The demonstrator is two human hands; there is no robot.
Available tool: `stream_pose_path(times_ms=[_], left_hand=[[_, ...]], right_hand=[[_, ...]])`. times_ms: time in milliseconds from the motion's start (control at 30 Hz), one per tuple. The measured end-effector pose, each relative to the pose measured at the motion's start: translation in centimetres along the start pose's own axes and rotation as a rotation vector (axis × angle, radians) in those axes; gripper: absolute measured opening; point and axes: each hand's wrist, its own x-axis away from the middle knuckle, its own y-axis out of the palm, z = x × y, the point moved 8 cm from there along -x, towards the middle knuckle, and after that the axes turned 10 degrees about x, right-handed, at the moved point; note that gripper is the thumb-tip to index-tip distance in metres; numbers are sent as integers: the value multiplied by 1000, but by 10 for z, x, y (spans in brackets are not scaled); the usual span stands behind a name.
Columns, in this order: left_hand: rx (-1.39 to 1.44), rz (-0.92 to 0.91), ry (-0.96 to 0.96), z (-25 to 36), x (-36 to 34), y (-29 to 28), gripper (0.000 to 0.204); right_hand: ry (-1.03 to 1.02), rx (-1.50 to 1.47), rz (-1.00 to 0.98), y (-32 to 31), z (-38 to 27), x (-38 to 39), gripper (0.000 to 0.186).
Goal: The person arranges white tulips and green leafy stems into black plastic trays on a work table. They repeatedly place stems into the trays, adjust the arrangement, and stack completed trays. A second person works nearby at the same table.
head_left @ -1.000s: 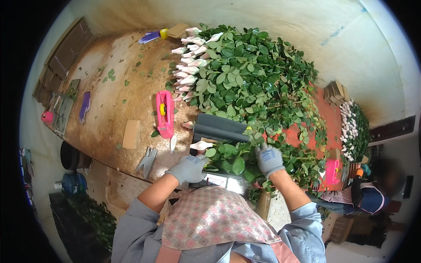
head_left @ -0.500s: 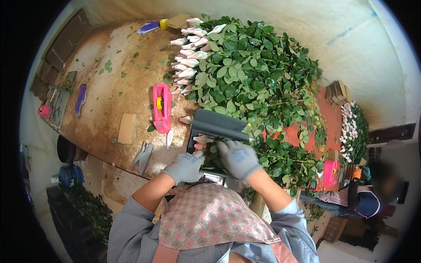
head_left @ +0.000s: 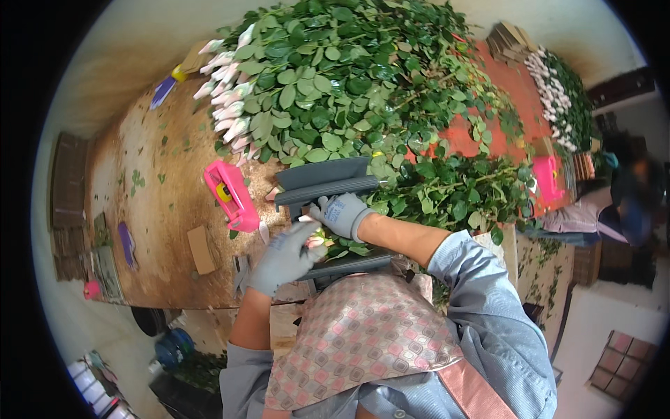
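A dark grey tray-like holder (head_left: 322, 190) with raised flaps stands at the table's front edge. In it lie rose stems with pink-and-white rosebuds (head_left: 317, 241) at the left end and green leaves. My left hand (head_left: 283, 260), in a grey glove, has its thumb and fingers bent round these buds. My right hand (head_left: 342, 215), also gloved, is just above them by the holder's inner side. Its fingers are curled and close together; what they hold is hidden. A pink tape dispenser (head_left: 232, 197) with a yellow core lies left of the holder.
A big heap of leafy roses (head_left: 335, 84) covers the table behind, with white-wrapped buds (head_left: 230, 105) at its left. A cardboard piece (head_left: 202, 249) and a metal stapler-like tool (head_left: 241, 274) lie to the left. Another person (head_left: 593, 216) stands far right.
The view has turned, shifting the table leftward and down. My right hand has moved off the leafy stems toward the buds. My left hand has come round the buds from the left.
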Motion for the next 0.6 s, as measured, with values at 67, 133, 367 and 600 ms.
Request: stream_pose_path(times_ms=[67,133,367,600], left_hand=[[-94,88,-65,-7,-18,-16,42],[-289,136,-3,-26,-24,-12,32],[-673,35,90,-53,-33,5,19],[-786,-20,144,-51,-30,8,16]], right_hand=[[37,-16,33,0,4,3,28],[24,-29,26,1,5,-1,27],[45,-24,22,12,9,-7,24],[36,-25,12,17,10,-12,25]])
